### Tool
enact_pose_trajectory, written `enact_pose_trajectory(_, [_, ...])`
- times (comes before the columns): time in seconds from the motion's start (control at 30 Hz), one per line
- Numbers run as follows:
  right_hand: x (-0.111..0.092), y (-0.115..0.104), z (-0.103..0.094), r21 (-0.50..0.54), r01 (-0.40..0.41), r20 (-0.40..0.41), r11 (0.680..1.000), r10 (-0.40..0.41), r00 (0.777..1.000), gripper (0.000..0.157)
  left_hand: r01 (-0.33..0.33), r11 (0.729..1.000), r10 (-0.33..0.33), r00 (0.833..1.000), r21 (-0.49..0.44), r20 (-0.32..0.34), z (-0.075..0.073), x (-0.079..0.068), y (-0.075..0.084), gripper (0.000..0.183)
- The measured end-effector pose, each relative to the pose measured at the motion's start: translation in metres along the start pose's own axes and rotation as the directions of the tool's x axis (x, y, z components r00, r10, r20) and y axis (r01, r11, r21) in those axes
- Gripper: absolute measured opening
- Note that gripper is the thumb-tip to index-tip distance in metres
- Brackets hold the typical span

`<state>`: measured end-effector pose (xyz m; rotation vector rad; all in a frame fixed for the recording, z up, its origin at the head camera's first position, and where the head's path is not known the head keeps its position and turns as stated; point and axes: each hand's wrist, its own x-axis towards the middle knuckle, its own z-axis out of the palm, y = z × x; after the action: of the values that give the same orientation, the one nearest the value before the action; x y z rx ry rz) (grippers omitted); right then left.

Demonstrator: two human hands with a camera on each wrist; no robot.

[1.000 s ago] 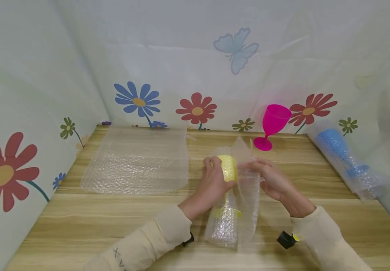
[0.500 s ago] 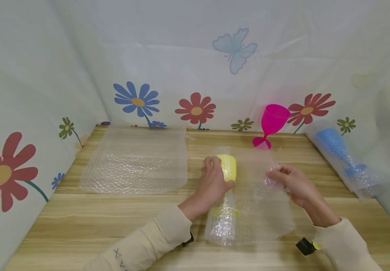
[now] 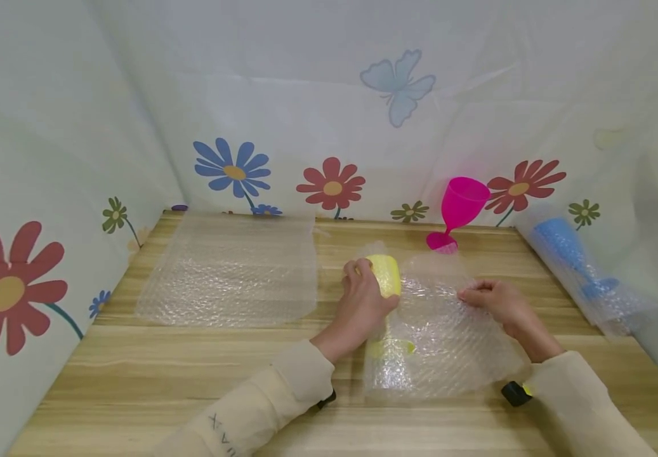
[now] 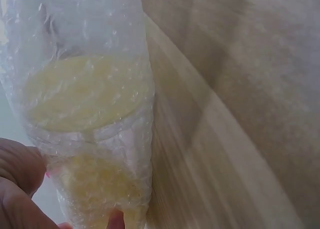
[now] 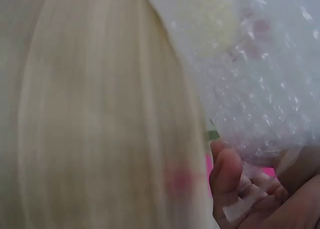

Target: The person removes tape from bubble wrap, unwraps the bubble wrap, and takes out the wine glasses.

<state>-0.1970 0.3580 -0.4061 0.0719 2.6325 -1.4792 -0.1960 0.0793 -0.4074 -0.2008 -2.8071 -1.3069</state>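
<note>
A yellow goblet (image 3: 386,274) lies on its side, partly rolled in bubble wrap (image 3: 448,336). My left hand (image 3: 360,311) grips it round the bowl, over the wrap. Through the plastic in the left wrist view, the goblet's round yellow foot (image 4: 85,94) shows nearest the camera. Between thumb and fingers, my right hand (image 3: 506,311) pinches the free edge of the wrap and holds it out to the right, slightly raised. A pale translucent strip (image 5: 247,204) lies by the right fingers in the right wrist view; what it is cannot be told.
A pink goblet (image 3: 461,203) stands upright at the back, its foot partly behind the wrap. Flat bubble wrap sheets (image 3: 231,273) lie on the left. A wrapped blue goblet (image 3: 568,247) lies at the right edge of the wooden table (image 3: 191,381), against the printed cloth.
My right hand has moved right, drawing the wrap's loose flap open and away from the yellow goblet. My left hand keeps its grip, with the goblet shifted slightly.
</note>
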Motion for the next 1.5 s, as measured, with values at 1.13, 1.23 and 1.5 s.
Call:
enact_pose_trajectory(1.13, [0.006, -0.004, 0.035, -0.867, 0.480, 0.450, -0.130, -0.617, 0.645, 0.031, -0.039, 0.998, 0.040, 0.999, 0.046, -0.017, 0.007, 0.002, 0.003, 0.076])
enact_pose_trajectory(1.23, [0.004, -0.002, 0.037, -0.826, 0.542, 0.515, -0.157, -0.600, 0.612, 0.022, -0.040, 0.998, 0.041, 0.999, 0.041, -0.016, 0.008, 0.001, 0.002, 0.077])
enact_pose_trajectory(1.5, [0.007, -0.018, 0.033, -0.720, 0.602, 0.454, 0.345, -0.422, 0.785, 0.018, -0.040, 0.999, 0.041, 0.999, 0.029, -0.034, 0.008, 0.003, -0.001, 0.077])
